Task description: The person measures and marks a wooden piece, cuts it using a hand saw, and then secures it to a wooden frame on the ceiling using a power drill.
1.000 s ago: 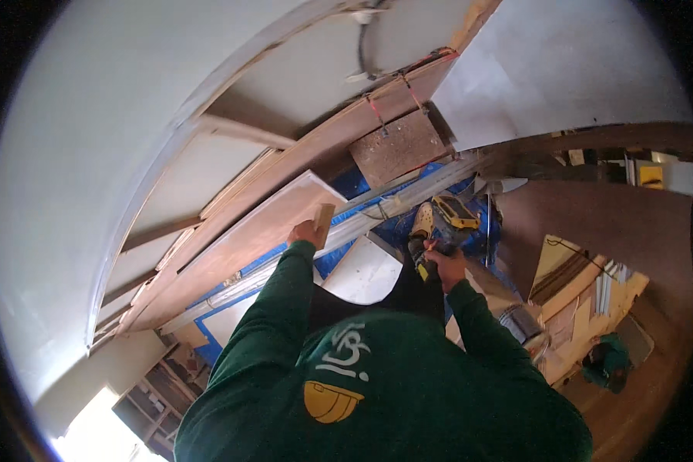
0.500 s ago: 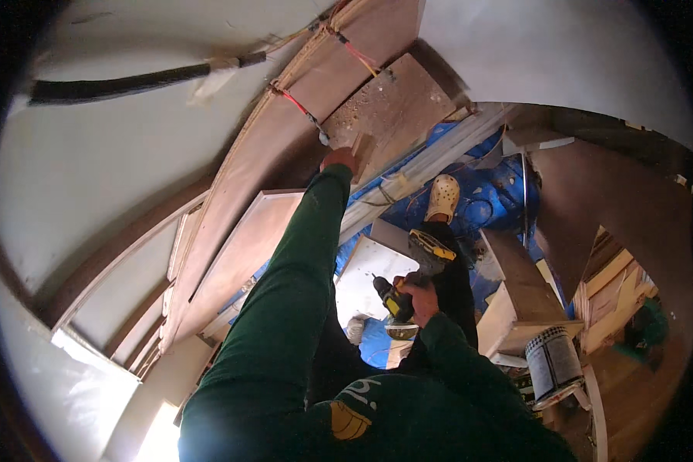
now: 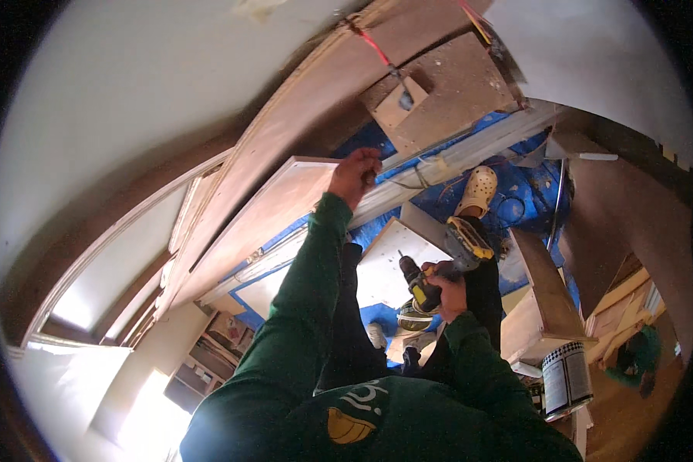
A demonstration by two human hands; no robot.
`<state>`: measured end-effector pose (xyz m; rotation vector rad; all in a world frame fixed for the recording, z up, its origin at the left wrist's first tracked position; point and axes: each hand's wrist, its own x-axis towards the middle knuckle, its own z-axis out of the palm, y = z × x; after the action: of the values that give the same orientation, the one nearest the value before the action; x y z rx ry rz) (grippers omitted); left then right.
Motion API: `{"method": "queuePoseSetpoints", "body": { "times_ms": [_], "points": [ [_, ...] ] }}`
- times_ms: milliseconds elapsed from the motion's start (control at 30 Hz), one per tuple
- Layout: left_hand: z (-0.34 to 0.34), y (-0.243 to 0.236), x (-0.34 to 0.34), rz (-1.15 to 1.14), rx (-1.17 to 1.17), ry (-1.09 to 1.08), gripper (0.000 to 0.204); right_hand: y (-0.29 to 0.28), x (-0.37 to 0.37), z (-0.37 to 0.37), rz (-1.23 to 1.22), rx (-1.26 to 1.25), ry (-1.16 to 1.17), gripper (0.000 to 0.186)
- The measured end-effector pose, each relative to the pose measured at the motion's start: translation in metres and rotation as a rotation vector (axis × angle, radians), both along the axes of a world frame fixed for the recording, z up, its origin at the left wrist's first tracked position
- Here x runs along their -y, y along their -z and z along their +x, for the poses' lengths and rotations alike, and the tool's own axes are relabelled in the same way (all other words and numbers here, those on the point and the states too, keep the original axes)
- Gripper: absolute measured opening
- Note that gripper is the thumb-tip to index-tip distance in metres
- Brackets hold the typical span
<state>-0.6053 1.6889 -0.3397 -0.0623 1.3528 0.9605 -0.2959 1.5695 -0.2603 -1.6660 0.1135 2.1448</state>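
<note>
My right hand [image 3: 449, 296] grips a black and yellow cordless drill [image 3: 422, 286], its thin bit pointing up and away. Just beyond that hand a grey and yellow tool part [image 3: 469, 242] lies across my dark trouser leg; I cannot tell whether it belongs to the drill. My left hand [image 3: 354, 179] is raised over the pale trim, with curled fingers; what they hold, if anything, is too small to make out. Farther off, a small light wood piece [image 3: 392, 115] rests against a brown wooden box [image 3: 458, 92]. A red wire [image 3: 373, 48] with a grey end hangs over that piece.
Blue sheeting [image 3: 446, 189] covers the floor, crossed by long pale trim [image 3: 485, 146]. A white panel [image 3: 385, 269] lies by my legs. To the right stand a wooden cabinet part [image 3: 543, 285] and a paint can [image 3: 567, 377]. A curved wooden panel [image 3: 285, 146] runs along the left.
My view has shifted, so the scene sits differently. My left hand has drawn back from the brown box and the small wood piece. The drill stays in my right hand.
</note>
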Motion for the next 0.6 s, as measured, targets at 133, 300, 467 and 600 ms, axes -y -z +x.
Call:
{"method": "queuePoseSetpoints", "body": {
  "times_ms": [133, 300, 467, 600],
  "points": [
    [-0.001, -0.053, 0.032, 0.125, 0.263, -0.335, 0.01, 0.009, 0.003, -0.004, 0.026, -0.009, 0.041, 0.027],
    [-0.008, -0.081, 0.022, 0.117, 0.09, -0.412, 0.013, 0.001, -0.001, -0.006, 0.118, -0.046, -0.004, 0.028],
    [-0.028, -0.105, 0.011, 0.169, 0.169, -0.34, 0.021, -0.071, -0.079, -0.052, 0.459, -0.15, -0.059, 0.032],
    [-0.04, -0.128, 0.016, 0.327, 0.198, -0.27, 0.022, -0.114, -0.131, -0.082, 0.758, -0.269, -0.1, 0.035]
  ]
}}
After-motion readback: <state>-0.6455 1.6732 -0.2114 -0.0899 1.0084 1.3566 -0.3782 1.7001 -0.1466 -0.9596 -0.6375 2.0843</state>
